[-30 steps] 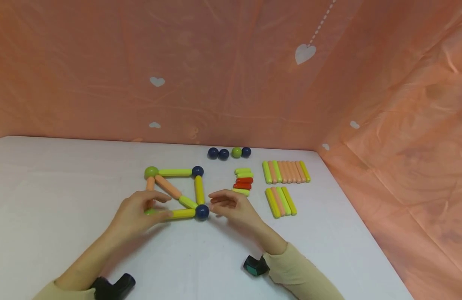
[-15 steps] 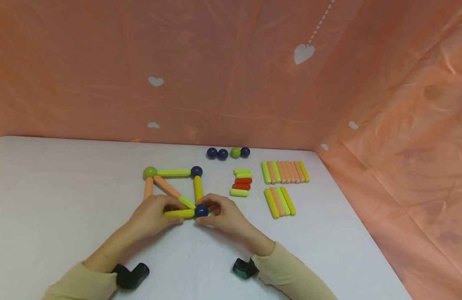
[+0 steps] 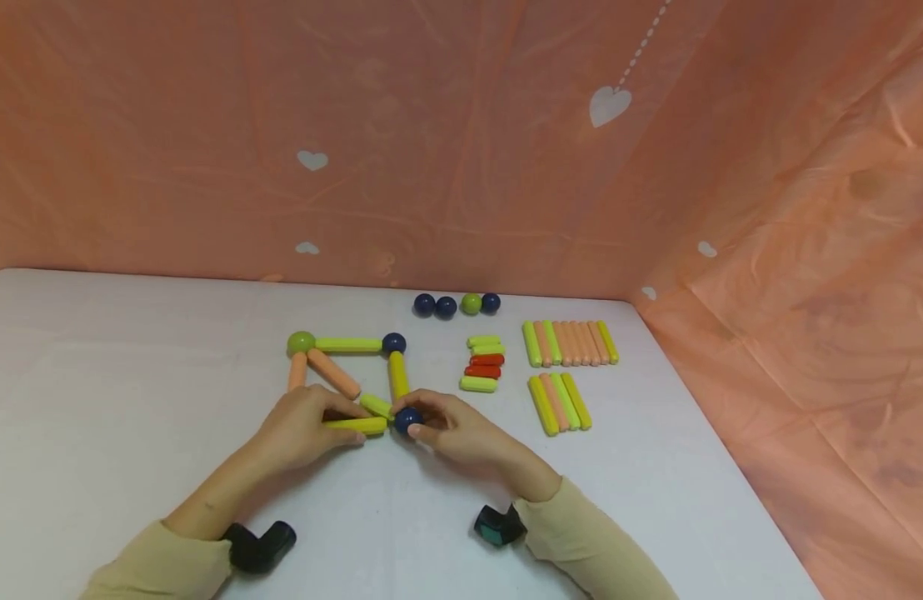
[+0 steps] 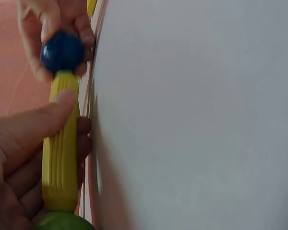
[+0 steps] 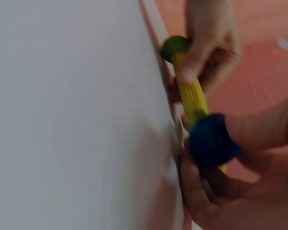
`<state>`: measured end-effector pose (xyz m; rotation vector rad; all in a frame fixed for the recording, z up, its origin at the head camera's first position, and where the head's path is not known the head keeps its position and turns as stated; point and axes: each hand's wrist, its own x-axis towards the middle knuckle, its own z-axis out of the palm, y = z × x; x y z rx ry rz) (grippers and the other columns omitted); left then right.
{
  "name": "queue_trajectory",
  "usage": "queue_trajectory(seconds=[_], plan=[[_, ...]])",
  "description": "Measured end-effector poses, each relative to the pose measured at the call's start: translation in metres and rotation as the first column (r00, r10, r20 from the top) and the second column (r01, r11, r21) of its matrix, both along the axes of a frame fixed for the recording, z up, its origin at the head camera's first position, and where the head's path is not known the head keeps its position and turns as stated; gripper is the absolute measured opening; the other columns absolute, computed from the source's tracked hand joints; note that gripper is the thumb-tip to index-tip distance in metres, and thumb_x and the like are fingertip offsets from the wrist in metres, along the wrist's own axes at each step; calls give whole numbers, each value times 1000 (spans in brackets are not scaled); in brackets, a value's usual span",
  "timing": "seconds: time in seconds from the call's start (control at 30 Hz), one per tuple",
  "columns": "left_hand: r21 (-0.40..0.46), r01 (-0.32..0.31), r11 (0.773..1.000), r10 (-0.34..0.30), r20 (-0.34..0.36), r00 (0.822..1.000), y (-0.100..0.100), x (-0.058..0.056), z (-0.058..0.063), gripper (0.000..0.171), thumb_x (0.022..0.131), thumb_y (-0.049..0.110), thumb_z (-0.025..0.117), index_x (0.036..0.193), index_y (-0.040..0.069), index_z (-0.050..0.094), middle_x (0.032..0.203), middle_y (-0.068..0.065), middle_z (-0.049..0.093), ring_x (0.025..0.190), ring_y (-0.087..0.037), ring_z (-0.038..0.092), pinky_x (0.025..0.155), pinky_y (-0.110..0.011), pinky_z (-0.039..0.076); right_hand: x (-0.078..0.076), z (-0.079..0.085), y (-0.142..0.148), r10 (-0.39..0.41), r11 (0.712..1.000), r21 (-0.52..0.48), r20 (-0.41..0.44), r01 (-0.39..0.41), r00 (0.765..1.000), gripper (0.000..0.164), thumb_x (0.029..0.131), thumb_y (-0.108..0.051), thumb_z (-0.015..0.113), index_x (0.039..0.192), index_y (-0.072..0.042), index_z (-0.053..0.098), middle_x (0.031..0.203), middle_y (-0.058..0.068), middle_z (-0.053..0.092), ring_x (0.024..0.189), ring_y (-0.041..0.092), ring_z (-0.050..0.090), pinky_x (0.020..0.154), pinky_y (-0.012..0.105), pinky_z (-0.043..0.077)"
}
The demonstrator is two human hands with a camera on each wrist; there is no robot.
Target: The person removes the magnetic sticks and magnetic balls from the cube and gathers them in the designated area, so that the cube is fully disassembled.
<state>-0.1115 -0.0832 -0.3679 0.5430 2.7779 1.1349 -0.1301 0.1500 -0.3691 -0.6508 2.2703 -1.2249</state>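
My left hand (image 3: 304,429) pinches a yellow magnetic stick (image 3: 356,426) between thumb and fingers. At one end of that stick is a dark blue ball (image 3: 407,420), which my right hand (image 3: 457,429) grips with thumb and fingertips. In the left wrist view a green ball (image 4: 62,222) sits at the stick's other end. The flat frame also has a green corner ball (image 3: 301,342), a lime stick (image 3: 349,344), another blue ball (image 3: 394,343) and a yellow side stick (image 3: 398,375). An orange stick (image 3: 334,373) and a short lime stick (image 3: 376,406) lie diagonally inside; my left hand partly hides the left orange stick (image 3: 297,371).
Several loose balls (image 3: 446,307) stand in a row at the back of the white table (image 3: 132,358). Short lime and red sticks (image 3: 482,372) lie right of the frame. Farther right are two groups of long sticks (image 3: 571,343). An orange cloth (image 3: 461,150) hangs behind.
My right hand has closed its fingers round the near blue ball, which has shifted slightly right. My left hand has moved right along the yellow stick and taken hold of it.
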Motion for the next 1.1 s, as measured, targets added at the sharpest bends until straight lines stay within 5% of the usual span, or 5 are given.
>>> queue_trajectory(seconds=[0.3,0.6,0.8,1.1], plan=[[-3,-8,1000,8,28,1000,-3,0,-2,26,76,23,81,98,13,77,95,-2,73,82,-13,60,74,-37,49,0,0,9,55,998,-26,67,-54,996,35,100,-7,46,134,-12,53,136,7,49,114,18,43,91,26,39],[2,2,1000,-2,19,1000,-4,0,-1,23,76,23,81,98,16,77,95,-1,73,82,-12,58,72,-34,45,0,0,0,-28,995,-87,123,39,992,38,99,-7,48,136,-11,53,142,8,47,120,17,44,105,31,37],[6,-1,1000,1,24,1000,-3,0,-2,23,76,24,81,98,16,77,97,-1,73,85,-14,60,74,-36,47,0,1,-6,-33,993,-110,130,48,991,40,98,-5,48,137,-8,52,142,10,48,112,15,47,89,21,41],[4,-2,1000,2,19,1000,-3,1,-3,23,76,24,81,97,15,77,95,0,74,87,-15,62,77,-41,48,5,-3,-18,-121,990,-57,99,127,988,38,98,-8,50,136,-9,53,139,8,51,114,13,49,102,30,42]])
